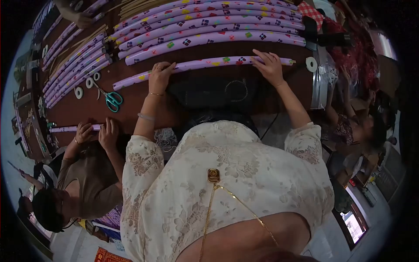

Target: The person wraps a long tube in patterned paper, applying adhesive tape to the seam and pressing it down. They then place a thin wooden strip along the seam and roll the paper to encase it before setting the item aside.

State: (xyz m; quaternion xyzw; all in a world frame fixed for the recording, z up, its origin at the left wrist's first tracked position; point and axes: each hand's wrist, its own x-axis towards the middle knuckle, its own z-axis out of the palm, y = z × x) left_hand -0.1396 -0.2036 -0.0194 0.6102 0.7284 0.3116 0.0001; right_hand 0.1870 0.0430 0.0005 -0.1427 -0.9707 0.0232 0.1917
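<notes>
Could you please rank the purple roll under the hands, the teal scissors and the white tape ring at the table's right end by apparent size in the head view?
1. Purple roll, spanning from the left hand to past the right hand.
2. Scissors.
3. Tape ring, clearly the smallest.
</notes>
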